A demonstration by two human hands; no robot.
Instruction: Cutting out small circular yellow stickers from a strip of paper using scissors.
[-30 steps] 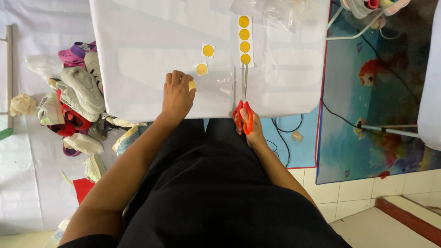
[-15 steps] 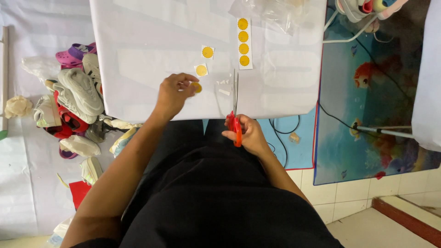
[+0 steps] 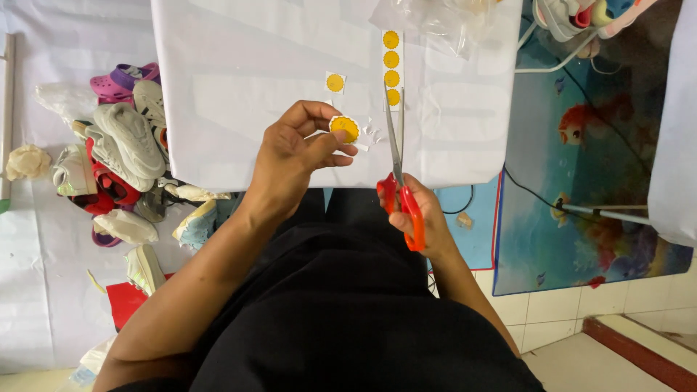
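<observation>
1. Since the earlier frames, the left hand (image 3: 294,156) has lifted off the white table (image 3: 218,109) and now holds a yellow round sticker (image 3: 344,128) up in the air; the right hand (image 3: 425,218) has drawn the scissors (image 3: 398,170) back toward the body.
2. Left hand: thumb and forefinger pinch the yellow round sticker by its left edge; the remaining fingers curl loosely beneath. The sticker's trimmed white border shows at the fingertips; its back is not visible.
3. Right hand: fingers are clenched through the red handles of the scissors. The blades point away from the body, just right of the left fingertips, and stand slightly parted. The handle loops cover most of the fingers, so their exact placement cannot be told.
4. Small white paper scraps (image 3: 370,134) lie between the left fingertips and the blades.
5. Beyond the blade tips lies a strip of yellow stickers (image 3: 391,58); its lowest sticker is partly crossed by the blades.
6. One single square-cut sticker (image 3: 335,82) lies beyond the left fingertips.
7. A clear plastic bag (image 3: 435,18) is cut off by the top edge; its contents are hard to make out.
8. A pile of shoes (image 3: 120,152) lies on the floor, well left of the left hand
</observation>
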